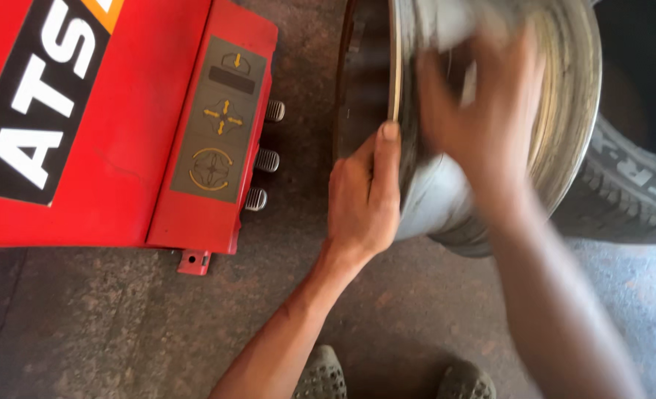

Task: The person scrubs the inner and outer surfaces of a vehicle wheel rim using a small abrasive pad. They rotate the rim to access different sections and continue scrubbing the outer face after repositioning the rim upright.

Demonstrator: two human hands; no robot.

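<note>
**Bare wheel rim held upright on the workshop floor**

The metal wheel rim (490,111) stands on its edge on the stained concrete floor (106,325), at the upper middle of the view, between a red machine (106,111) on the left and a black tyre (631,185) lying just behind it on the right. The rim's barrel is dull silver and scuffed.

The left hand (361,196) grips the near edge of the rim: the thumb lies straight up along the lip and the fingers curl out of sight behind it, so the hand is closed on the rim. The right hand (483,111) is in front of the rim's barrel, heavily blurred; its fingers look spread, with something pale near them, but whether it holds anything I cannot tell.

The red machine carries a grey panel (219,122) of yellow arrow symbols, and three ribbed metal pedals (265,159) stick out from its side toward the rim. Two dark perforated shoes (391,380) show at the bottom edge.
</note>
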